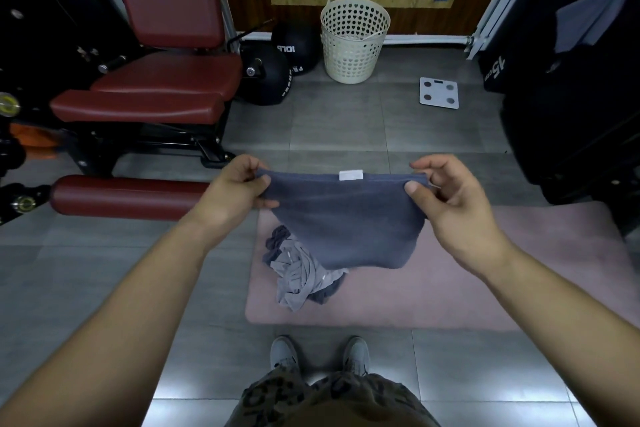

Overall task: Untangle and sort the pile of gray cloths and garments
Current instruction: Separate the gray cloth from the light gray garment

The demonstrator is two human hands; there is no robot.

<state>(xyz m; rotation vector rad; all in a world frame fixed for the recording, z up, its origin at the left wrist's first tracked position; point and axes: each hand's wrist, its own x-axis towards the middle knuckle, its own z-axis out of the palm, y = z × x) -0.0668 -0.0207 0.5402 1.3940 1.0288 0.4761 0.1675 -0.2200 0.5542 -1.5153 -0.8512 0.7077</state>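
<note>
Progress early: L hand (pixel 239 184) & R hand (pixel 453 198) fingers pinch top corners of blue-gray terry cloth (pixel 346 225); I see tangled gray garment pile (pixel 298 277) on pink mat (pixel 485 270) unsorted.

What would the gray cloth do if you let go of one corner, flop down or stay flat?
Probably flop: the gray cloth sags between the left hand and right hand, so it looks soft, not stiff. It seems light, since fingertip pinches hold it up.
</note>
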